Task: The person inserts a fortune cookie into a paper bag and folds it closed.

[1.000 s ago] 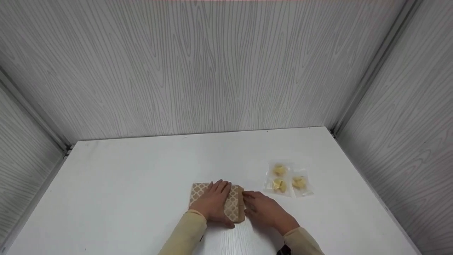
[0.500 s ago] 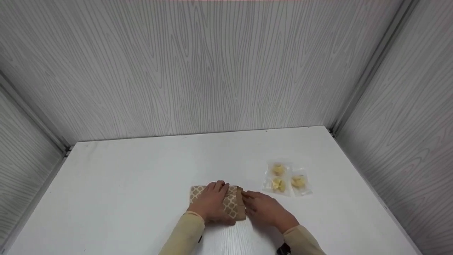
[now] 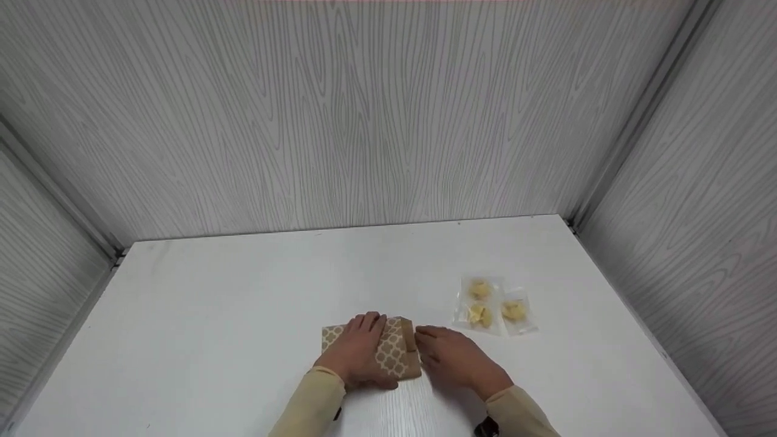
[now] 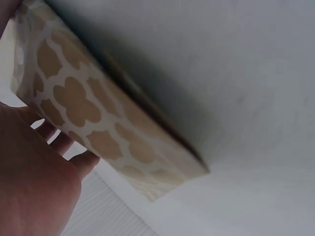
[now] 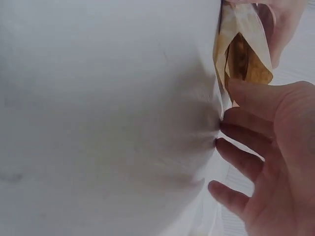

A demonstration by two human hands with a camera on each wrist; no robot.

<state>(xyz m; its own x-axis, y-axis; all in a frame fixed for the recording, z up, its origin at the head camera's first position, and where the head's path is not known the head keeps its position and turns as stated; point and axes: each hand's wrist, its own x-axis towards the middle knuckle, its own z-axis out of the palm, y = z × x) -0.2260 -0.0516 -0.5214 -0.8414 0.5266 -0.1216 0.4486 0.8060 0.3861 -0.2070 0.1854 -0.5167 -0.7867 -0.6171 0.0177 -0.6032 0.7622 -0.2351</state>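
Bottom of frame: pale sleeves [image 3: 311,403], dark band [image 3: 487,427] at right wrist. Left hand [image 3: 352,353], lower centre, grips across patterned brown paper bag [image 3: 392,354], thumb at near edge, fingers over top. Bag on table [image 3: 243,291]; its mouth, facing right, gapes in right-wrist view. Right hand [image 3: 454,357], just right of mouth, fingers close together; thumb by mouth's edge; cannot tell whether paper pinched. Farther, right of centre: clear packets [image 3: 480,315], yellow contents. Behind: grey wood-grain panel [image 3: 364,121].
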